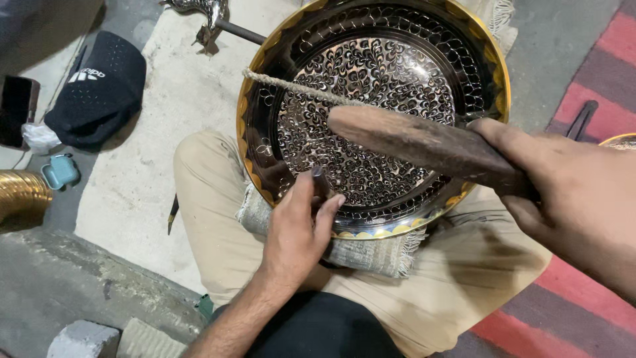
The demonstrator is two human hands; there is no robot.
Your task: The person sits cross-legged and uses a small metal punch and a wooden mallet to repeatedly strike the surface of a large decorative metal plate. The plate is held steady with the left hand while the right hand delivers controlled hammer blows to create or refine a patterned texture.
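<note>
Head view, nearest first: what does the left hand point(298, 222) hold?
— It pinches a small dark chisel point(318, 180), tip on the near inner wall of the tray point(371, 113), which leans on a folded cloth point(361, 252) over the person's lap.

And the right?
— The right hand point(563, 185) is clenched round a wooden mallet point(424, 142), raised above the tray, its head pointing left over the chisel.

How far along is the work?
— By my reckoning, far: scrolled engraving covers the centre and most of the wall; only the gold rim band looks plain.

Beyond that?
— A cord point(298, 88) crosses the tray; further left on the floor lie a black cap point(99, 89) and a small teal case point(59, 171).
</note>
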